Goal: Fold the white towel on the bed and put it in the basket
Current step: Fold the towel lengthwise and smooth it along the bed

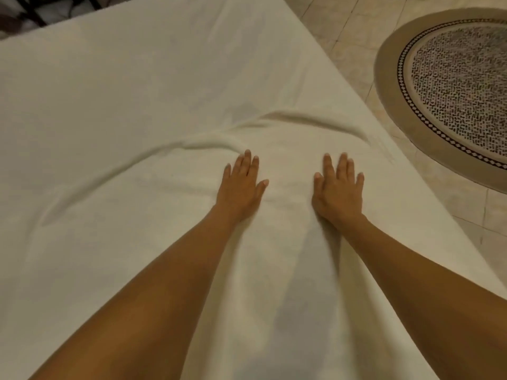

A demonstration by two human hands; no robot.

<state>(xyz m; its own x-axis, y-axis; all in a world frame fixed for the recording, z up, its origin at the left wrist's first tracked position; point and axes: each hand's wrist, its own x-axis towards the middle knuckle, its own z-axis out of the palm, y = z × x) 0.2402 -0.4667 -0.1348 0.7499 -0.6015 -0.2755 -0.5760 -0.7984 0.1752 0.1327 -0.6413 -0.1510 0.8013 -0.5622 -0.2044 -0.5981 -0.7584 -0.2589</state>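
Observation:
The white towel [288,149] lies spread on the bed [123,78], which has a white sheet; the towel's far edge shows as a raised wavy ridge across the middle. My left hand [241,185] lies flat, palm down, on the towel with fingers together. My right hand [338,187] rests flat on it too, a short gap to the right, fingers slightly apart. Neither hand grips the cloth. No basket is in view.
The bed's right edge runs diagonally from top centre to lower right. Beyond it is a tiled floor [343,28] with a round patterned rug [455,86] at the upper right. Dark furniture shows at the top left corner.

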